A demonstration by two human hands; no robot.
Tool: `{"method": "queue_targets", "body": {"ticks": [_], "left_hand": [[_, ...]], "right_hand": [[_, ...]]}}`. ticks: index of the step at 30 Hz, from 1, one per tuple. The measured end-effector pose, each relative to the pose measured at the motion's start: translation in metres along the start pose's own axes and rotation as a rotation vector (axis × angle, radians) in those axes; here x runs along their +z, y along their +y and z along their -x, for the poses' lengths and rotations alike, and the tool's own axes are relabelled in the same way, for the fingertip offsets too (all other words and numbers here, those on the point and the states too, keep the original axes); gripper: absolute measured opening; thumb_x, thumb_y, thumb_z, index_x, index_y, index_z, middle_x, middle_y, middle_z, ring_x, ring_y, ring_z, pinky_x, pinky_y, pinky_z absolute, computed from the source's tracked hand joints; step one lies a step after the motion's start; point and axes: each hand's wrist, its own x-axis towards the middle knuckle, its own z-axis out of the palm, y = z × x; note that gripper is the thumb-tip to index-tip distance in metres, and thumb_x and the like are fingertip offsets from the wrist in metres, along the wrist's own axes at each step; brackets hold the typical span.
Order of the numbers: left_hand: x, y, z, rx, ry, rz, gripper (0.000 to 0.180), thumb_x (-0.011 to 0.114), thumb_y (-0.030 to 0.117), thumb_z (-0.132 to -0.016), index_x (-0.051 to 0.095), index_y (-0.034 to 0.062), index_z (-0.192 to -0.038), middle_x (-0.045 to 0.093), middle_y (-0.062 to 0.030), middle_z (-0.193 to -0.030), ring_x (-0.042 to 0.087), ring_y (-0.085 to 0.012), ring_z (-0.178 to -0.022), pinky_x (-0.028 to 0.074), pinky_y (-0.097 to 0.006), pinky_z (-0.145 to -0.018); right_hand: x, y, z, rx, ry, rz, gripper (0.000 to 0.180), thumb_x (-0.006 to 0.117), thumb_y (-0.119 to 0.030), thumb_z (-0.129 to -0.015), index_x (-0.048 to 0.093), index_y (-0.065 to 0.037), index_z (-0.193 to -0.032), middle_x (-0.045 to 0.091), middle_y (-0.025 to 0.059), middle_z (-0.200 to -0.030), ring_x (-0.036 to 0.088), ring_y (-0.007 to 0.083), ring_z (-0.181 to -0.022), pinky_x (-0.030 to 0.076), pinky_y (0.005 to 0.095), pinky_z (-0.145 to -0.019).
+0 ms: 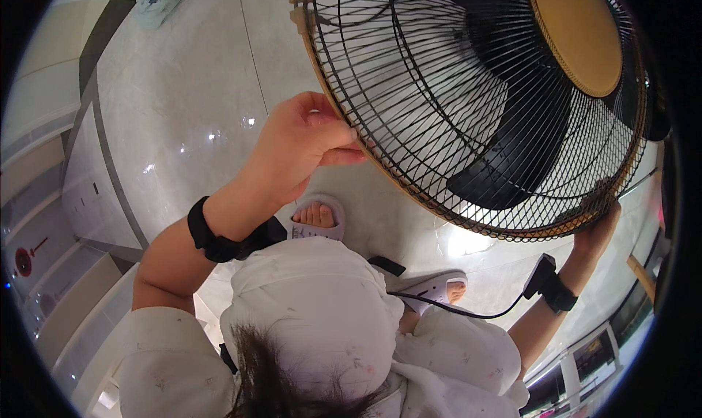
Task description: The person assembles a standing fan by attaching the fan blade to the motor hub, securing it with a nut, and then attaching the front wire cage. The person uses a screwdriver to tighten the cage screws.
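A large electric fan (578, 38) fills the upper right, with a black wire guard, a gold rim, a gold round centre cap and dark blades (523, 144) behind the wires. My left hand (311, 136) pinches the rim on its left side, thumb on the edge and fingers partly behind it. At the lower right edge of the guard, my right hand (601, 228) grips the rim; its fingers show only in part through the wires. Black bands with small dark units are strapped on both wrists, and a black cable (468, 313) runs from the right one.
Below the fan, my slippered feet (322, 217) rest on the glossy tiled floor (190, 96). A small dark flat object (386, 265) lies between them. White cabinets or shelves (80, 272) line the left side. A pale plastic bag (162, 0) sits at the upper left.
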Motion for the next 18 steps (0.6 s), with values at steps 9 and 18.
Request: {"method": "queue_targets", "body": {"ticks": [9,18], "left_hand": [[0.006,0.010,-0.004,-0.064,0.039,-0.071,0.025,0.048,0.003,-0.080,0.049,-0.0067,-0.102,0.061,-0.0146,-0.096,0.063,-0.0227,-0.087,0.054,-0.034,-0.075],[0.015,0.034,0.001,-0.183,0.154,-0.147,0.023,0.047,0.004,-0.083,0.048,-0.0075,-0.103,0.060,-0.0148,-0.098,0.062,-0.0234,-0.088,0.053,-0.035,-0.078]], "right_hand": [[-0.011,0.010,0.013,0.043,-0.063,0.023,0.039,0.046,-0.028,-0.091,0.046,-0.001,-0.120,0.056,0.0079,-0.109,0.055,0.0176,-0.093,0.045,0.0332,-0.081],[0.013,0.009,0.021,-0.009,-0.026,0.163,0.048,0.048,-0.030,-0.091,0.039,-0.004,-0.130,0.053,0.0055,-0.117,0.052,0.0159,-0.103,0.042,0.0300,-0.087]]}}
